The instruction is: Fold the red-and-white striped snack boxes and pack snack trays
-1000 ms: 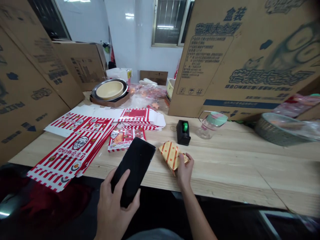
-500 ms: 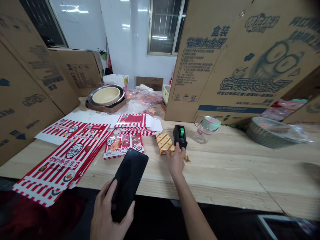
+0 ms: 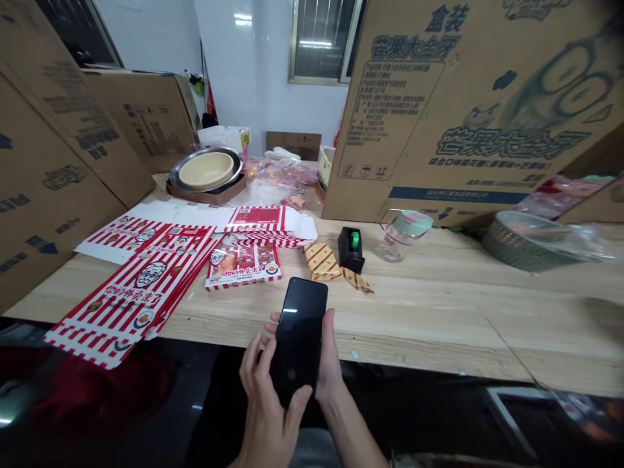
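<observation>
A black smartphone [image 3: 301, 338] with a dark screen is held upright in front of me, near the table's front edge. My left hand [image 3: 268, 383] grips it along its left side and bottom corner, thumb toward the lower right. Against its right edge lies my right hand [image 3: 330, 357], thumb up along the side; fingertips show past the phone's left edge, apparently from behind it. Beyond the phone lie a yellow patterned packet [image 3: 322, 261], a smaller piece of the same wrap [image 3: 357, 280] and a black tape dispenser [image 3: 351, 249] with green tape.
Flat red-and-white striped cartons [image 3: 141, 286] are stacked at left, beside a filled striped box [image 3: 244, 265]. A clear jar with a green lid [image 3: 407, 231] and a grey-green basket [image 3: 521, 240] stand at right. Behind are a cream bowl [image 3: 207, 170] and large cardboard boxes [image 3: 419, 130].
My right hand has left the yellow wrap by the tape dispenser and come back to the phone. The phone has moved right and turned more upright, with both hands now on it.
</observation>
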`<move>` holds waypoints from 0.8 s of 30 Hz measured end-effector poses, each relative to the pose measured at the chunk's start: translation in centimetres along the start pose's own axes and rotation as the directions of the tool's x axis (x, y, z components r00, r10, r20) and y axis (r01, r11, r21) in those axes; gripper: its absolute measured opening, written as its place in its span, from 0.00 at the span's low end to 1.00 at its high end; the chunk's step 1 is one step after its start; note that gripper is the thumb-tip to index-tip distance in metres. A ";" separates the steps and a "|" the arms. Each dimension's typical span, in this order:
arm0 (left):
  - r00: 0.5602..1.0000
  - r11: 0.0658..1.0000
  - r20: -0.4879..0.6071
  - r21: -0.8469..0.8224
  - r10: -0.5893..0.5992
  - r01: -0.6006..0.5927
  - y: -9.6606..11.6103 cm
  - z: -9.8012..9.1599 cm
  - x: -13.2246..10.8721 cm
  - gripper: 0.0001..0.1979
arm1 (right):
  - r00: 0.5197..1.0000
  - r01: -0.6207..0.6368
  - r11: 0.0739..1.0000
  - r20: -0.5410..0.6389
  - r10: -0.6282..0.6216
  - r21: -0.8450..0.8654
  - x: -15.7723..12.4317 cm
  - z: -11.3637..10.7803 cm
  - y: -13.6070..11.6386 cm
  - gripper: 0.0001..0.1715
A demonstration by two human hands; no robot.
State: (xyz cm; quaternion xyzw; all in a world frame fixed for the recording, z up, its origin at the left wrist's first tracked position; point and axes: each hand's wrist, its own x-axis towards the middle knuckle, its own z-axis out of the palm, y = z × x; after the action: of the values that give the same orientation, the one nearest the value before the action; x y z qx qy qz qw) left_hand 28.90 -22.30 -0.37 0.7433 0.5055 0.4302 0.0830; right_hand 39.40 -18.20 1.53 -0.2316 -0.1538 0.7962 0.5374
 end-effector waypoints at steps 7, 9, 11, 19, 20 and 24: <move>0.955 0.943 0.021 0.152 0.296 -0.296 -0.6 -1.0 1.1 0.15 | 0.995 0.043 0.999 0.090 -0.043 0.001 -1.3 -0.5 -1.5 0.49; 0.950 0.938 0.019 0.153 0.313 -0.312 -0.4 -0.8 1.1 0.17 | 0.992 0.045 0.999 0.117 -0.045 0.006 -1.4 -0.2 -1.4 0.49; 0.944 0.931 0.019 0.163 0.329 -0.327 -0.2 -0.5 1.0 0.17 | 0.992 0.031 0.999 0.122 -0.034 0.022 -1.5 0.1 -1.3 0.49; 0.937 0.933 0.028 0.082 0.349 -0.351 -0.1 -1.0 0.7 0.24 | 0.992 0.045 0.999 0.114 -0.046 0.010 -2.0 0.9 -1.7 0.49; 0.932 0.931 -0.026 0.061 0.362 -0.360 -0.2 -1.2 0.6 0.25 | 0.991 0.058 0.998 0.122 -0.058 0.004 -2.1 1.1 -1.9 0.50; 0.861 0.917 -0.322 0.059 0.392 -0.395 0.1 -0.9 0.8 0.24 | 0.979 0.159 0.987 0.131 -0.155 -0.019 -3.0 2.4 -2.5 0.53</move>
State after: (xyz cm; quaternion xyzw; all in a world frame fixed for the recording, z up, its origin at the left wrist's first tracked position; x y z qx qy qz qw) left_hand 28.43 -21.98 0.75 0.7484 0.3479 0.5577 -0.0884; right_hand 40.99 -20.07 5.43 -0.1745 -0.2176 0.7623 0.5841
